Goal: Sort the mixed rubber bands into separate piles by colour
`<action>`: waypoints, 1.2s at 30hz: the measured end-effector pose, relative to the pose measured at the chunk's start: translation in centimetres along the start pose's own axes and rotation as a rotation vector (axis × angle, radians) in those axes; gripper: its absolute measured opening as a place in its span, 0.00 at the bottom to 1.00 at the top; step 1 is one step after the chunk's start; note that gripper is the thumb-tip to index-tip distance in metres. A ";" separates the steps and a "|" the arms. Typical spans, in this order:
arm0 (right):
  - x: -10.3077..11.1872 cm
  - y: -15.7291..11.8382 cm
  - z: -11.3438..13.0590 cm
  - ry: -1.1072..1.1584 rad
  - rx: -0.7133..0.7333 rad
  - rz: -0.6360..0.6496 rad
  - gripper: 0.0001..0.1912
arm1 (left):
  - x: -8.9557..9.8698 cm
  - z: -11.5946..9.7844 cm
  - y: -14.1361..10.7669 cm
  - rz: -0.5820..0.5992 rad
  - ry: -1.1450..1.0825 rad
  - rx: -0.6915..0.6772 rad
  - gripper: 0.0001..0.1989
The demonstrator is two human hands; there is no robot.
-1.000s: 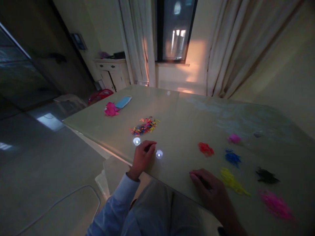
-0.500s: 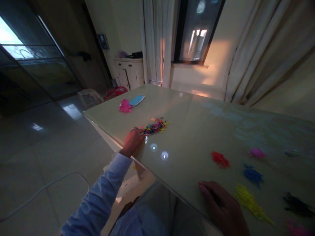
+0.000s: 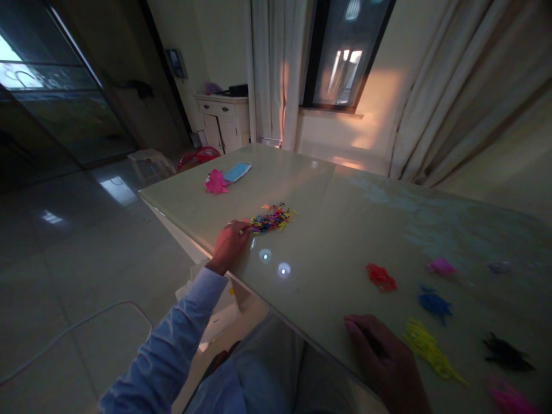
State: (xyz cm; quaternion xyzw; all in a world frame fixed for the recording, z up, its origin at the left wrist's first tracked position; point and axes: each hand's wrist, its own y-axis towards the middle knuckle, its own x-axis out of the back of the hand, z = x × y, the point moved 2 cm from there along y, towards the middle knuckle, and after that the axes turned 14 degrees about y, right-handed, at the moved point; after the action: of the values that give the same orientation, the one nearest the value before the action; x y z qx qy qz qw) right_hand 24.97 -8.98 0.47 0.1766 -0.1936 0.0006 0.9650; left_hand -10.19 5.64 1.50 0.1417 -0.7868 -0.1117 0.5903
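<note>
A mixed pile of small multicoloured rubber bands (image 3: 272,219) lies on the table, left of the middle. At its near left end is my left hand (image 3: 233,238), thumb and fingertips pinched together on the edge bands. My right hand (image 3: 379,351) rests by the table's near edge, with its fingers curled and thumb against them; whether anything is inside is hidden. Beyond that hand sits a red heap of bands (image 3: 381,278). To its right are a yellow heap (image 3: 431,348), a blue heap (image 3: 434,303) and a black heap (image 3: 508,352).
A blue face mask (image 3: 237,172) and a crumpled pink item (image 3: 216,181) lie at the far left of the pale table (image 3: 319,230). More pink pieces (image 3: 441,266) are at right. A red chair (image 3: 199,157) and a white cabinet (image 3: 224,123) stand beyond.
The view has shifted slightly, moving everything a little left. My left fingers have closed to a pinch at the pile's edge. My right hand stays in about the same place.
</note>
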 end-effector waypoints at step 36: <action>0.0 0.0 0.4 -0.001 0.002 -0.005 0.14 | 1.1 -0.7 1.6 -0.054 -0.042 -0.181 0.14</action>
State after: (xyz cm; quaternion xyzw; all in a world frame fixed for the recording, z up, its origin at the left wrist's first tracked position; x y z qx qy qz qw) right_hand 24.78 -9.10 0.80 0.1779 -0.1935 -0.0015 0.9648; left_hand -9.97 6.75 3.23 0.1066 -0.7816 -0.2009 0.5809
